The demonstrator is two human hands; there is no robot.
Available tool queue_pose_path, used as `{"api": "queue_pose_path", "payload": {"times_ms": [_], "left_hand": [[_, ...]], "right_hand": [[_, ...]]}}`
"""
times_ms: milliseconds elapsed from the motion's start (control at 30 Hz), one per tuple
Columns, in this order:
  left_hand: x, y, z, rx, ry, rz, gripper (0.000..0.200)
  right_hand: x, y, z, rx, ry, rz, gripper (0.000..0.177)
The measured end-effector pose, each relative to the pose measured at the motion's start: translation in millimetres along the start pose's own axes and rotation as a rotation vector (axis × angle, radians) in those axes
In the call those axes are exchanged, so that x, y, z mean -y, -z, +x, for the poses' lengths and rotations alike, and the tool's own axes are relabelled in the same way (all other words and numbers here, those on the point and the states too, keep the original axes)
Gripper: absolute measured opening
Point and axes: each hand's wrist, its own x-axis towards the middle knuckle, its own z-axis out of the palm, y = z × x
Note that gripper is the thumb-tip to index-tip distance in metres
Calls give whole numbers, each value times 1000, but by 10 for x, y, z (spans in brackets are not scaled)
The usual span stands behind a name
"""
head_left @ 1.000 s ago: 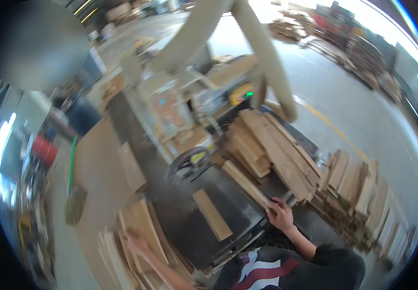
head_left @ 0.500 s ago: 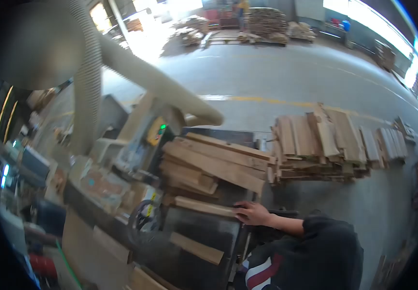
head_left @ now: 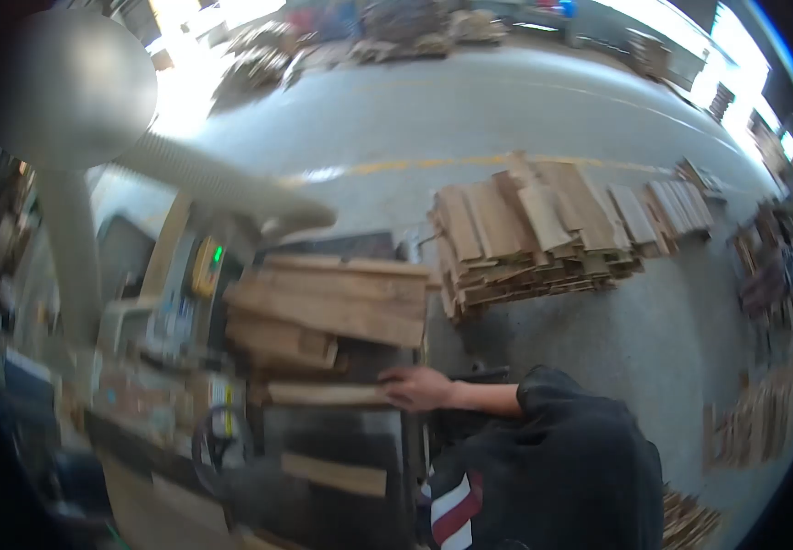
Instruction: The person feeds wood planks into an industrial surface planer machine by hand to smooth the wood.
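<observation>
My right hand (head_left: 417, 389) reaches in from a dark sleeve and closes on the near end of a narrow wooden strip (head_left: 323, 394). The strip lies along the dark machine table (head_left: 323, 438), its far end pointing toward the machine. Just beyond it, several wooden boards (head_left: 350, 302) are piled on the same table. On the near side lies a short loose wood piece (head_left: 334, 474), apart from the hand. My left hand is out of view.
A black handwheel (head_left: 218, 438) and a yellow control box with a green light (head_left: 206, 266) are on the machine at left. A thick hose (head_left: 222, 183) hangs above. To the right, a stack of planks (head_left: 534, 229) stands on the floor, with more wood (head_left: 758, 426) farther right.
The view has turned right, so the machine, boards and hand appear farther left. My right hand stays on the end of the wooden strip.
</observation>
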Motion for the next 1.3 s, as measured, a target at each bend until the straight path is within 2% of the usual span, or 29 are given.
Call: {"api": "queue_pose_path", "payload": {"times_ms": [67, 133, 167, 200, 233, 267, 333, 400, 467, 733, 800, 833, 1067, 1133, 1167, 1233, 1300], "left_hand": [[48, 82, -189, 45, 60, -133, 45], [-216, 179, -458, 130, 181, -382, 45], [-485, 181, -578, 233, 268, -543, 44], [-650, 377, -803, 362, 336, -594, 44], [-947, 412, -927, 362, -8, -395, 49], [-1042, 306, -1159, 462, -128, -480, 61], [-1191, 226, -1493, 787, -199, -641, 86], [-1463, 406, -1534, 848, -225, -512, 94], [-1454, 330, -1639, 842, -194, -545, 97], [-1639, 188, -1780, 726, -178, -573, 108], [-1746, 155, -1856, 687, -17, -650, 116], [-1778, 145, -1874, 678, -6, -655, 116], [-2011, 18, -1861, 698, -159, -687, 111], [-2150, -8, -1839, 717, -224, -667, 108], [-2225, -16, -1820, 706, -272, -657, 107], [-2326, -67, -1816, 740, -257, -704, 107], [-2347, -62, -1804, 684, -290, -714, 105]], "right_hand": [[-99, -78, 0, 67, -8, -50, 14], [-51, -103, 70, 95, -56, -135, 15], [-115, -172, 70, 69, -24, -70, 15], [-54, -168, 43, 77, -101, 24, 18], [-2, -116, 99, 88, -63, 14, 20], [51, -97, 134, 74, -35, -7, 23], [-5, -146, 138, 130, 22, 1, 24], [-3, -190, 137, 143, 55, -31, 26], [-21, -202, 118, 91, 71, -42, 26], [2, -223, 110, 111, 73, -37, 26], [1, -223, 102, 106, 97, -47, 26], [7, -224, 103, 112, 83, -47, 26], [7, -238, 100, 86, 68, -57, 24], [-4, -234, 85, 125, -21, -35, 22], [-23, -222, 58, 145, 9, -57, 21], [-12, -194, 110, 135, 11, -74, 19], [46, -148, 79, 117, -55, -54, 20]]}}
